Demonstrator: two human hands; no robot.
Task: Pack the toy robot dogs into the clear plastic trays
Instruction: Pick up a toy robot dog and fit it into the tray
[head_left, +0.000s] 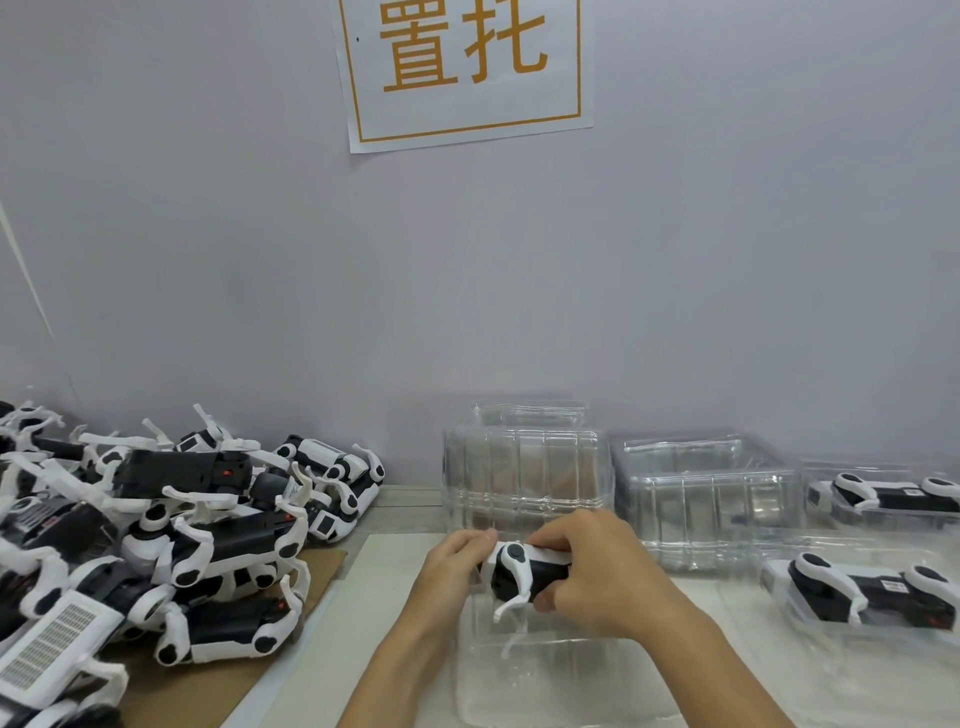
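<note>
Left hand (451, 564) and right hand (602, 566) both grip one toy robot dog (519, 571) above the clear plastic tray (545, 675); loose dogs (171, 540) heaped at nine o'clock.

1. The right hand (602, 574) covers the rear half of the held toy robot dog (519, 571).
2. The pile of robot dogs (130, 545) runs past the desk's left edge, out of frame.
3. The packed tray (883, 499) at the far right is cut off.
</note>
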